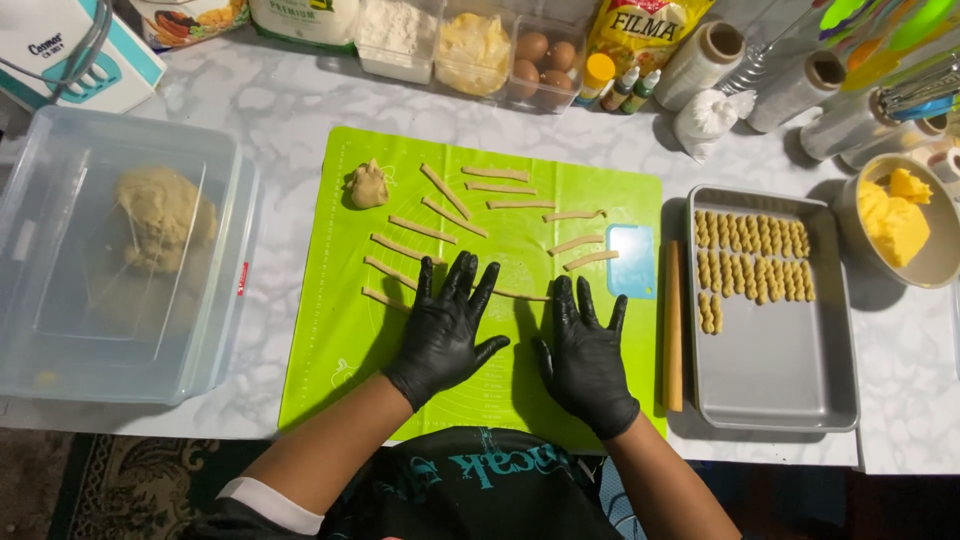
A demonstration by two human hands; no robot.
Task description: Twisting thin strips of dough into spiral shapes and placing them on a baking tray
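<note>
1. Gloved left hand (445, 325) and right hand (585, 350) press flat, fingers spread and gripping nothing, on a thin dough strip (520, 295) lying across the green mat (330, 330).
2. More dough strips (450, 215) lie above the hands on the mat.
3. A metal tray (780, 380) of twisted pieces sits to the right on the table (290, 100).

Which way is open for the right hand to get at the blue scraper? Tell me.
Probably yes: the right hand lies flat on the green mat, and the blue scraper sits just ahead to its right, with only bare mat between them.
</note>
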